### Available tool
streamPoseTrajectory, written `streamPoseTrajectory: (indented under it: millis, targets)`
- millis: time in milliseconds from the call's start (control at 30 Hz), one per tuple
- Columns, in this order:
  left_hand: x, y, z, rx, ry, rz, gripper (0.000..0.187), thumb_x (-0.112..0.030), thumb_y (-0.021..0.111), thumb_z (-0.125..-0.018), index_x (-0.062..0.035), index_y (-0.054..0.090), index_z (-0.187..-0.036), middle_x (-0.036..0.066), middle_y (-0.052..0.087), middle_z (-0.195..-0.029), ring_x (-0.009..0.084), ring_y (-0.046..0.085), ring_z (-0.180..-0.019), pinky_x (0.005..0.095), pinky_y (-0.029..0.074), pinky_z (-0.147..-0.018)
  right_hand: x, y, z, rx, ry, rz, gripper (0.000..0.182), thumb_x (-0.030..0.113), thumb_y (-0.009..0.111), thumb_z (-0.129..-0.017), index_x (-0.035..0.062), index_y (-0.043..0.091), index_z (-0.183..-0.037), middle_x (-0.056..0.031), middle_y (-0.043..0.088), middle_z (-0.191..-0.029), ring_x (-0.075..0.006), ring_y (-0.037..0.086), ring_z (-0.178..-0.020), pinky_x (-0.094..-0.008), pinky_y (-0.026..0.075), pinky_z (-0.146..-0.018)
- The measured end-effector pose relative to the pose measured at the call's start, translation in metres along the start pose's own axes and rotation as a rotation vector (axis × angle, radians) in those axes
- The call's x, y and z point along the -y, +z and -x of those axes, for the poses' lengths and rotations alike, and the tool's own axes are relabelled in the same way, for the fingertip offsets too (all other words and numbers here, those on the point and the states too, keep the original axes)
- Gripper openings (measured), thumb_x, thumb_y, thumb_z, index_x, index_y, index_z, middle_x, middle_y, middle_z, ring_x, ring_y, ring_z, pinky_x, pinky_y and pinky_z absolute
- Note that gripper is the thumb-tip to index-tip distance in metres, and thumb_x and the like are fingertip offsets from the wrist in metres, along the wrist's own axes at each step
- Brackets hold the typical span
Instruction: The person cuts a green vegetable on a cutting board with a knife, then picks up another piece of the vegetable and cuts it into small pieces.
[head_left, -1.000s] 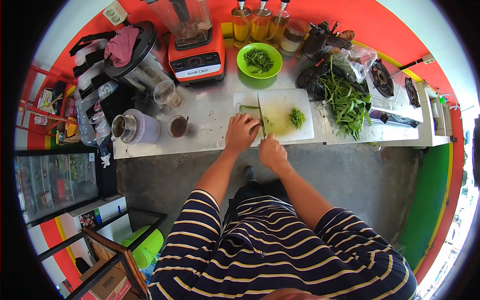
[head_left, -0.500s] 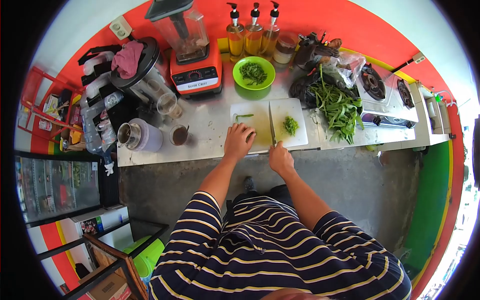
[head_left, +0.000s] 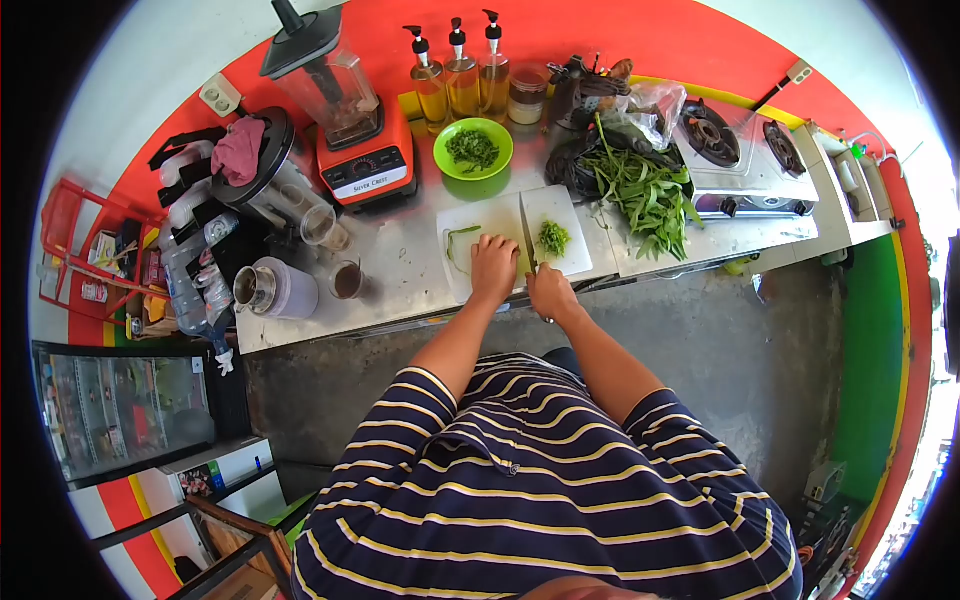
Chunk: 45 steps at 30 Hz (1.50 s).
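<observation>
My right hand is wrapped around the handle of a kitchen knife, its blade pointing away from me across the white cutting board. Close to the left of the blade, my left hand rests on the board with fingers curled and pressed together; whatever lies under them is hidden. A thin green stalk lies on the board to the left of that hand. Right of the knife sits a small heap of chopped greens.
Behind the board stands a green bowl of cut greens. Leafy greens lie to the right beside a gas stove. On the left are a red blender, a glass of dark liquid and a lilac canister.
My left hand has moved right across the board, close to the knife blade. More of the stalk shows to its left. My head view has shifted; the right hand keeps hold of the knife.
</observation>
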<state>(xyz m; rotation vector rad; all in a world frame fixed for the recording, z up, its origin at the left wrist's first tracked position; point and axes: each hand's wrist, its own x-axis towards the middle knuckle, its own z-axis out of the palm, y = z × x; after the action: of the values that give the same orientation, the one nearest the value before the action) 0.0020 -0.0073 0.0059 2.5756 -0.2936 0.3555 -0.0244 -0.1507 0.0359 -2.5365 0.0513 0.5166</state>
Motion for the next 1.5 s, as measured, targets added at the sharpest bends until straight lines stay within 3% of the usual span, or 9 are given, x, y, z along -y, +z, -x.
streamPoseTrajectory:
  millis: [233, 333, 433, 800, 867, 967, 1133, 1300, 1500]
  targets:
    - [-0.004, 0.002, 0.01, -0.054, -0.071, 0.084, 0.012, -0.007, 0.065, -0.084, -0.0071, 0.073, -0.094, 0.008, 0.065, -0.094, 0.0315, 0.058, -0.097, 0.042, 0.049, -0.085, 0.016, 0.016, 0.011, -0.02, 0.02, 0.068, 0.039, 0.031, 0.049, -0.102, -0.0067, 0.056, -0.112, -0.0341, 0.068, -0.102, -0.0482, 0.068, -0.1, -0.0532, 0.054, -0.089]
    - [-0.006, 0.002, 0.011, -0.094, -0.077, 0.097, 0.013, -0.006, 0.065, -0.084, -0.0064, 0.073, -0.094, 0.009, 0.066, -0.094, 0.0326, 0.059, -0.096, 0.0418, 0.05, -0.086, 0.019, 0.016, 0.018, -0.008, 0.013, 0.171, 0.024, 0.014, 0.059, -0.093, -0.0053, 0.053, -0.107, -0.0301, 0.07, -0.104, -0.0443, 0.07, -0.099, -0.0463, 0.058, -0.086]
    - [-0.008, 0.004, 0.01, -0.131, -0.096, 0.107, 0.011, -0.005, 0.066, -0.083, -0.0061, 0.073, -0.091, 0.009, 0.066, -0.094, 0.033, 0.06, -0.096, 0.0421, 0.05, -0.086, 0.025, 0.013, 0.021, 0.018, 0.03, 0.209, 0.026, 0.009, 0.061, -0.09, -0.0064, 0.052, -0.108, -0.0292, 0.07, -0.104, -0.0422, 0.071, -0.099, -0.045, 0.058, -0.086]
    - [-0.006, 0.006, 0.003, -0.063, -0.233, 0.137, 0.01, -0.009, 0.068, -0.082, -0.0042, 0.074, -0.089, 0.011, 0.068, -0.091, 0.0347, 0.061, -0.094, 0.0451, 0.05, -0.083, 0.032, 0.005, 0.01, 0.072, 0.063, 0.156, 0.027, 0.01, 0.058, -0.091, -0.0046, 0.05, -0.113, -0.0305, 0.069, -0.111, -0.0432, 0.068, -0.108, -0.0474, 0.055, -0.092]
    - [-0.006, 0.01, 0.008, -0.218, -0.156, 0.143, 0.012, -0.009, 0.067, -0.081, -0.0054, 0.076, -0.089, 0.009, 0.068, -0.089, 0.0334, 0.062, -0.093, 0.0448, 0.05, -0.082, 0.029, 0.005, 0.005, 0.075, 0.057, 0.149, 0.028, 0.01, 0.058, -0.091, -0.0047, 0.049, -0.113, -0.0305, 0.069, -0.111, -0.0431, 0.068, -0.109, -0.0473, 0.055, -0.092]
    - [-0.01, 0.011, 0.011, -0.252, -0.121, -0.014, 0.014, -0.007, 0.067, -0.079, -0.0075, 0.078, -0.089, 0.007, 0.068, -0.088, 0.0314, 0.062, -0.094, 0.0436, 0.048, -0.081, 0.026, -0.005, -0.005, 0.114, -0.024, 0.208, 0.029, 0.009, 0.059, -0.091, -0.0047, 0.049, -0.114, -0.0304, 0.068, -0.112, -0.0432, 0.067, -0.109, -0.0476, 0.055, -0.093]
    - [-0.016, 0.012, 0.022, -0.194, -0.217, -0.027, 0.017, -0.005, 0.065, -0.08, -0.009, 0.078, -0.089, 0.005, 0.068, -0.09, 0.029, 0.06, -0.096, 0.0425, 0.045, -0.084, 0.02, -0.001, 0.009, 0.166, 0.023, 0.144, 0.031, 0.009, 0.06, -0.09, -0.0044, 0.047, -0.115, -0.03, 0.068, -0.111, -0.0438, 0.067, -0.108, -0.048, 0.055, -0.093]
    - [-0.023, 0.01, 0.02, -0.163, -0.308, -0.017, 0.017, -0.005, 0.063, -0.081, -0.0091, 0.079, -0.088, 0.005, 0.068, -0.089, 0.028, 0.059, -0.098, 0.0418, 0.044, -0.087, 0.009, -0.009, -0.005, 0.209, -0.058, 0.16, 0.029, 0.009, 0.058, -0.092, -0.0048, 0.047, -0.115, -0.0317, 0.068, -0.111, -0.0446, 0.067, -0.108, -0.0488, 0.055, -0.092]
    - [-0.021, 0.004, 0.015, -0.076, -0.298, 0.014, 0.015, -0.003, 0.064, -0.08, -0.0075, 0.078, -0.085, 0.011, 0.067, -0.084, 0.0334, 0.063, -0.09, 0.0436, 0.049, -0.082, 0.005, -0.013, 0.004, 0.232, -0.091, 0.168, 0.026, 0.01, 0.055, -0.094, -0.0042, 0.047, -0.114, -0.0311, 0.068, -0.11, -0.0445, 0.068, -0.105, -0.0491, 0.055, -0.091]
